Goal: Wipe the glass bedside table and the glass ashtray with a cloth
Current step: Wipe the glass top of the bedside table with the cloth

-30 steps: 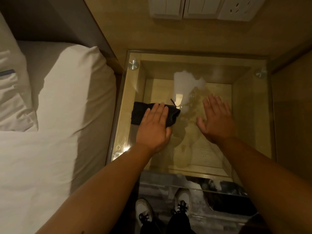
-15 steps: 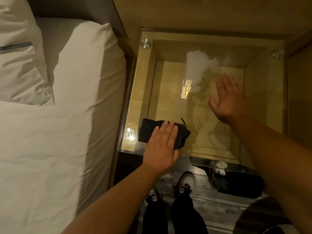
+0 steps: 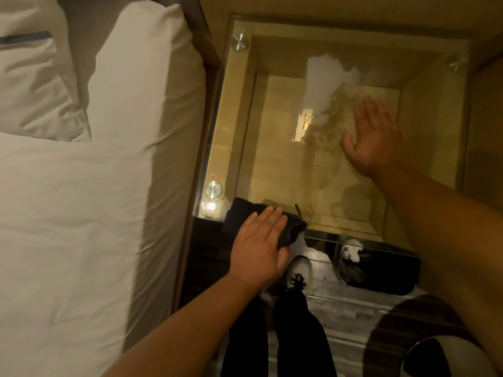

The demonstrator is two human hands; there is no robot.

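Observation:
The glass bedside table (image 3: 275, 148) is a clear square top over a wooden box frame, seen from above. A dark cloth (image 3: 238, 210) lies at the table's front left edge, partly hanging over it. My left hand (image 3: 258, 246) lies flat on the cloth, pressing it down, with the palm past the edge. My right hand (image 3: 373, 142) rests flat on the glass at the right of centre, fingers spread and holding nothing. A pale reflection shows on the glass near the back. No ashtray is in view.
A bed with a white duvet (image 3: 95, 213) and a pillow (image 3: 32, 85) runs along the table's left side. Metal studs (image 3: 239, 42) mark the glass corners. Below the front edge are my shoe (image 3: 299, 268), a dark container (image 3: 381, 270) and a round dark-and-white object (image 3: 435, 349).
My left hand has dragged the cloth from the middle left of the glass to its front edge. My right hand has stayed flat on the glass.

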